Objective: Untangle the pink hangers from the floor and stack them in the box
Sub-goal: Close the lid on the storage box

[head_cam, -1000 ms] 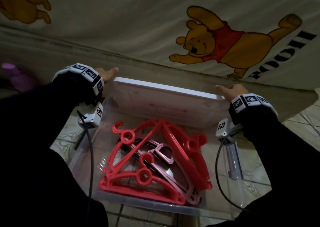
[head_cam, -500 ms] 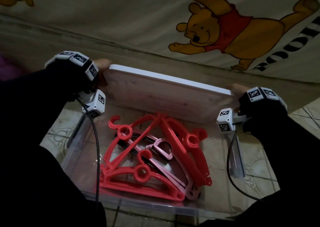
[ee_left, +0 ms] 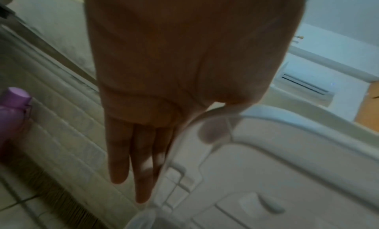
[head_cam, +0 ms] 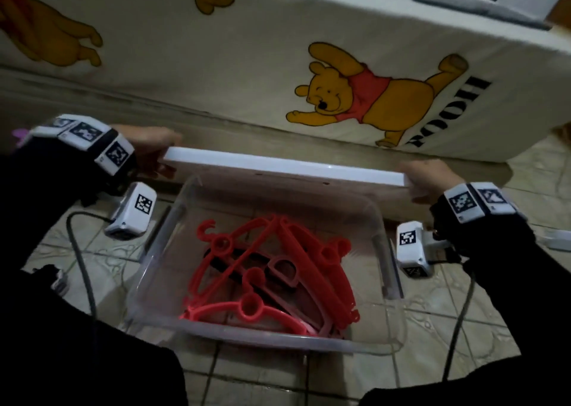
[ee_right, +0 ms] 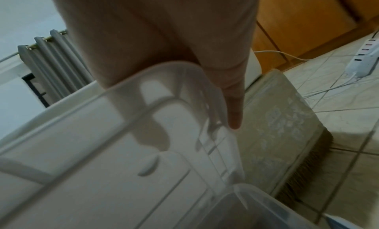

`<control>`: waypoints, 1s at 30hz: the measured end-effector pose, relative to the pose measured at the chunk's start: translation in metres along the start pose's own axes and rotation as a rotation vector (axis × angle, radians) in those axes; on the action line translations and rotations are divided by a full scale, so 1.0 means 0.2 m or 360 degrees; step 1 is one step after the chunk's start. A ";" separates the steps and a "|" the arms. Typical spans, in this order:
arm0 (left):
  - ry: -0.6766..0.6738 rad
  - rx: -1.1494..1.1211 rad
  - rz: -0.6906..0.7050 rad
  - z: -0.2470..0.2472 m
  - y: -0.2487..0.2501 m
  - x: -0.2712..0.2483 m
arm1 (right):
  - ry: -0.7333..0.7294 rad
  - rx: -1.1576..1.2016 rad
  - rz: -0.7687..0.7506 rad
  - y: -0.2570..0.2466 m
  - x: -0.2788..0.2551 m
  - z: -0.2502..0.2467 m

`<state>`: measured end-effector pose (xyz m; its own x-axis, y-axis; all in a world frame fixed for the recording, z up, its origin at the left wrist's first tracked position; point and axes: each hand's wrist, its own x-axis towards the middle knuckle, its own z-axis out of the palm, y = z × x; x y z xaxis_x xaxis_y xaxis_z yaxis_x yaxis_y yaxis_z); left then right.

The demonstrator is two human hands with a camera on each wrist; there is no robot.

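the pink hangers [head_cam: 272, 282] are all sitting in the clear plastic box [head_cam: 265, 340] on the tiled floor [head_cam: 432, 322], piled loosely and crossing each other. most are a bright coral pink with round holes near the hooks, and one paler pink one sits in the middle of the heap. both hands hold a white lid [head_cam: 284, 170] tilted over the far edge of the box. left hand [head_cam: 151, 149] grips the lid's left end, thumb on one face and fingers [ee_left: 141, 167] on the other. right hand [head_cam: 423, 180] pinches the right end the same way. a mattress with a yellow bear print [head_cam: 364, 96] is right behind.
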<state>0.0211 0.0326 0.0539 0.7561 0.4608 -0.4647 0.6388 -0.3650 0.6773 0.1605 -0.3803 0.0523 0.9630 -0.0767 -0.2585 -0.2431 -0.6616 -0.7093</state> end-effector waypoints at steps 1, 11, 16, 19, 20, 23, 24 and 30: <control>0.0001 0.0216 0.0067 -0.01 -0.02 -0.03 | -0.0026 0.0015 -0.0012 0.02 -0.04 -0.01; -0.0123 0.0909 -0.0002 0.04 -0.33 -0.17 | -0.0133 -0.0604 0.0042 0.36 -0.31 0.10; -0.0438 0.0995 -0.0191 0.10 -0.46 -0.18 | -0.0271 -0.0873 0.0147 0.47 -0.38 0.17; -0.0578 0.1050 -0.0200 0.14 -0.49 -0.21 | -0.0360 -0.0904 0.0207 0.51 -0.41 0.21; -0.0592 0.1049 -0.0199 0.15 -0.50 -0.21 | -0.0348 -0.0909 0.0215 0.52 -0.41 0.23; -0.0615 0.0991 -0.0207 0.18 -0.50 -0.21 | -0.0289 -0.1052 0.0186 0.52 -0.42 0.26; -0.0598 0.0992 -0.0200 0.19 -0.50 -0.20 | -0.0275 -0.1101 0.0179 0.52 -0.42 0.26; -0.0070 0.1169 -0.0142 0.21 -0.39 -0.12 | -0.0195 -0.0918 0.0249 0.47 -0.31 0.23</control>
<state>-0.0415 0.0163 -0.0110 0.6922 0.4868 -0.5328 0.6171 -0.7820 0.0872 0.0718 -0.4029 -0.0282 0.8922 -0.1422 -0.4287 -0.2456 -0.9493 -0.1963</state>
